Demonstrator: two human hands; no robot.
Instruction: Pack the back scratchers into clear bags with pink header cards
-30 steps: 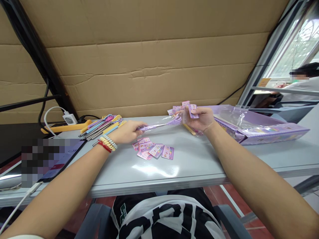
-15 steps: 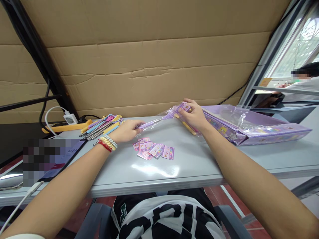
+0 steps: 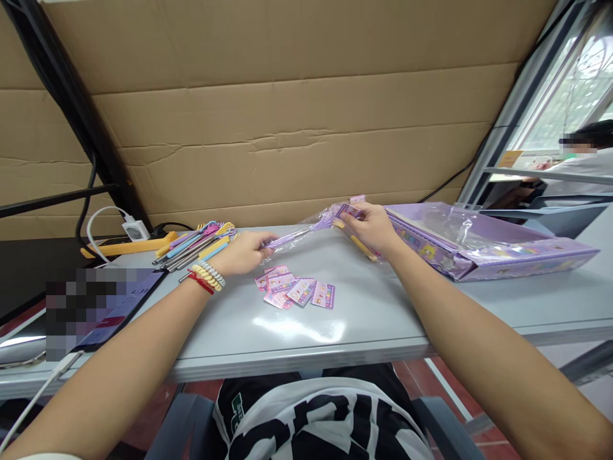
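Note:
My left hand (image 3: 246,251) is closed on the near-left end of a slim purple stick in a clear plastic sleeve (image 3: 301,235). The stick's far end widens, but its exact kind is unclear. At that end, my right hand (image 3: 371,225) pinches a small purple printed card (image 3: 348,211) against the sleeve. Another card (image 3: 357,199) shows just behind its fingers. Under the right hand lies a yellow stick in clear wrap (image 3: 363,248). Several loose pink and purple cards (image 3: 301,291) lie on the grey table between my arms.
Right of my hand stands an open purple printed box (image 3: 522,250) with clear film inside. At left lie a bundle of coloured metal-shafted sticks (image 3: 196,243), a charger plug (image 3: 135,228) and a tablet (image 3: 115,310). A cardboard panel (image 3: 297,147) backs the table (image 3: 383,319); a person sits far right.
My right hand has dropped slightly with the card, which sits a little lower. A second card now shows above its fingers. The left hand has hardly moved.

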